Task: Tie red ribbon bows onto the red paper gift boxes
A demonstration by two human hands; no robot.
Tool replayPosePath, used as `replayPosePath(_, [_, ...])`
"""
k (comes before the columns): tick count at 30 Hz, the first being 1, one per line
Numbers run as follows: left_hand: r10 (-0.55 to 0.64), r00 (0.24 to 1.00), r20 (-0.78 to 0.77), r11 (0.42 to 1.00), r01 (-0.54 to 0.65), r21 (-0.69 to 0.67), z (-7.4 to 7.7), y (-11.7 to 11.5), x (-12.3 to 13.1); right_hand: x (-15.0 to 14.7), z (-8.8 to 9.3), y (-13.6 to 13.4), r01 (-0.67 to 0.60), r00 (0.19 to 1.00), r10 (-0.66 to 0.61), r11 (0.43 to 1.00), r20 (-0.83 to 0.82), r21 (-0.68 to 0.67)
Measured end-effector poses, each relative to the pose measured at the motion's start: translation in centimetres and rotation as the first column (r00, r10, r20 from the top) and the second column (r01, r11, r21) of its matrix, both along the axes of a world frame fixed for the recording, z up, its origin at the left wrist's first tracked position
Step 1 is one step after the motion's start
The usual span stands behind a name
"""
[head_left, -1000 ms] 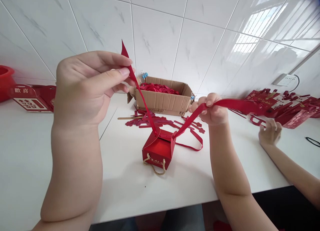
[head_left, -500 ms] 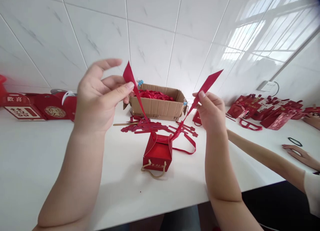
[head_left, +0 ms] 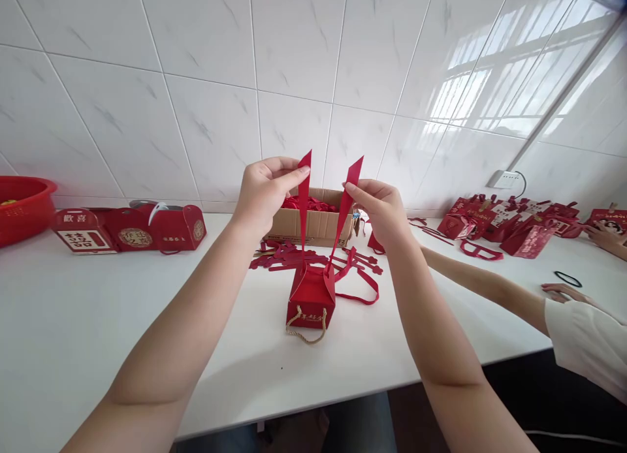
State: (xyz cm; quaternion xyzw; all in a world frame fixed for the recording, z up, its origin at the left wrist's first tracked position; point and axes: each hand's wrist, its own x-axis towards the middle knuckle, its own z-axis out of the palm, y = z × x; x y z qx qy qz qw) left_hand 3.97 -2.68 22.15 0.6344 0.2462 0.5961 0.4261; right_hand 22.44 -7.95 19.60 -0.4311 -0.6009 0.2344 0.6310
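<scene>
A small red gift box (head_left: 311, 296) with a twisted rope handle (head_left: 307, 339) stands on the white table. Red ribbon (head_left: 304, 211) rises from the top of the box in two tails. My left hand (head_left: 272, 192) pinches the left tail near its pointed end. The right tail is pinched near its slanted end by my right hand (head_left: 379, 205). Both tails are pulled up fairly straight above the box. A loose loop of red ribbon (head_left: 375, 290) lies just right of the box.
Behind the box are flat red strips (head_left: 289, 258) and a cardboard carton (head_left: 289, 224) of red material. Red boxes (head_left: 169, 230) and a red basin (head_left: 27, 211) stand left. More red boxes (head_left: 529, 228), a black ring (head_left: 568, 279) and another person's arm (head_left: 480, 283) are at right.
My hands have come closer together, so the two ribbon tails now stand more upright. The view has shifted, showing more of the red basin at left.
</scene>
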Motion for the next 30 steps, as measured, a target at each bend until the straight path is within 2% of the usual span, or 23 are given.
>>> replayPosePath(5, [0.011,1.0,-0.002,0.999,-0.011,-0.033,0.3,-0.6,0.1,-0.4,-0.4,0.3,0.018,0.996,-0.017,1.0,-0.088,0.013])
replayPosePath(13, [-0.009,1.0,-0.017,0.999,0.009,-0.035,1.0,-1.4,0.2,-0.9,-0.1,0.0,0.022,0.991,-0.015,0.998,-0.134,0.053])
replayPosePath(24, [-0.029,0.999,-0.017,0.999,0.028,-0.045,1.0,-1.4,0.3,-1.4,-0.8,-0.1,-0.023,0.973,0.038,0.997,-0.226,0.071])
replayPosePath(30, [-0.026,0.999,-0.023,0.998,0.025,-0.052,1.1,-1.1,0.4,-1.7,-0.8,0.2,-0.013,0.975,0.029,0.997,-0.219,0.075])
